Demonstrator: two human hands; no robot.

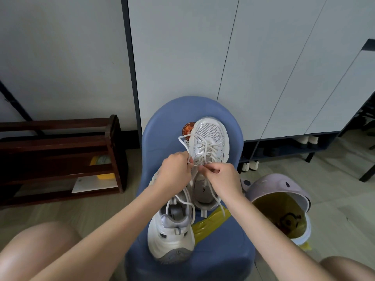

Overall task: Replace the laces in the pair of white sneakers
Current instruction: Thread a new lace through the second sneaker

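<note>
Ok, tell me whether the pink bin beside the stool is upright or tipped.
Tipped. The pink bin on the floor leans over with its mouth turned toward the camera, so its yellow liner shows inside.

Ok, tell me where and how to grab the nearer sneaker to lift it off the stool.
Grip the nearer sneaker at its heel collar, coming from above on the near side. Its opening faces up and the heel points toward the person, so fingers can probably hook inside, clear of both hands working the far sneaker's lace.

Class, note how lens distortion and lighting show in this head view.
Head view: the cabinet door edges lean and fan outward, wide-angle distortion; soft, even light, faint shadows; both hands and the far sneaker look sharp.
</note>
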